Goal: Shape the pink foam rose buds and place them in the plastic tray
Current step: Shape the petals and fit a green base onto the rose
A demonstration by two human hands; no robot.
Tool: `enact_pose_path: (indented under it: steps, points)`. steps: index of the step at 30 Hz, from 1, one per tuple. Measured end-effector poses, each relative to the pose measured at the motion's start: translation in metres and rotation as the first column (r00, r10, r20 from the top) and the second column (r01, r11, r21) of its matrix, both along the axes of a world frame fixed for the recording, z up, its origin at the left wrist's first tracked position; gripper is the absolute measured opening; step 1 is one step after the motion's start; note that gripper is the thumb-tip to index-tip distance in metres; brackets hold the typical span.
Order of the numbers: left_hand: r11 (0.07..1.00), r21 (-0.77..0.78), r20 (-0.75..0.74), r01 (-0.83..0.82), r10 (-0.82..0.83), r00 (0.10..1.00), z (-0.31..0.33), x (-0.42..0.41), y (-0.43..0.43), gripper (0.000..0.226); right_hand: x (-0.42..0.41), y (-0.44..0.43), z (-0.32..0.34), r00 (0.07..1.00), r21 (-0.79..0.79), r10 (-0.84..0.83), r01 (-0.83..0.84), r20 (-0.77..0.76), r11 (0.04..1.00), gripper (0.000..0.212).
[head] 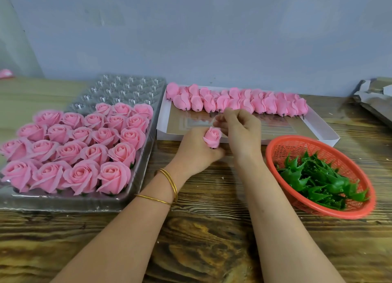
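My left hand (194,150) grips a pink foam rose bud (212,137) upright by its base, over the wooden table's middle. Just right of the bud, my right hand (239,132) hovers with fingers curled; whether they touch a petal I cannot tell. The clear plastic tray (146,147) lies at the left, its near rows filled with several opened pink roses (80,147), its far cells bare. Behind my hands, a white cardboard tray (318,130) holds a row of several closed pink buds (244,102).
A red plastic basket (275,155) with several green leaf calyxes (318,178) sits at the right, close to my right forearm. Grey cardboard pieces (373,98) lie at the far right edge. A grey wall closes the back.
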State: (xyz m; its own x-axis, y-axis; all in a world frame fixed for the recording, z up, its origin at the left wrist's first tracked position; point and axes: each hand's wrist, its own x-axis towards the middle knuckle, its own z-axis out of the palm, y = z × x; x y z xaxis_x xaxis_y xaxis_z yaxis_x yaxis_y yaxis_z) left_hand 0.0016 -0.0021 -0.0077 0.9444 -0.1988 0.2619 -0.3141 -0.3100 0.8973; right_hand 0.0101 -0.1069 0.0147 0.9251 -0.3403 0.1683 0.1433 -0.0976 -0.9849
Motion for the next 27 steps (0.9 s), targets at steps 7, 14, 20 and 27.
enact_pose_path:
  steps: [7,14,20,27]
  points:
    - [0.982,0.112,0.108,-0.155,0.143,0.984,0.001,0.003,-0.001,0.006,-0.004,0.010,-0.003,0.994,-0.254,-0.007,0.035,0.109,0.967,0.035]
    - [0.961,0.182,0.147,-0.208,0.183,0.972,0.000,0.002,-0.001,0.016,-0.004,0.017,-0.008,0.986,-0.289,-0.014,0.062,0.165,0.955,0.032]
    - [0.961,0.125,0.132,-0.246,0.229,0.964,-0.001,0.003,-0.002,0.043,-0.004,0.020,-0.014,0.974,-0.309,0.028,0.043,0.223,0.950,0.028]
    - [0.946,0.154,0.184,-0.286,0.257,0.949,-0.002,0.005,-0.002,0.045,-0.004,0.022,-0.015,0.972,-0.334,0.146,-0.077,0.185,0.939,0.045]
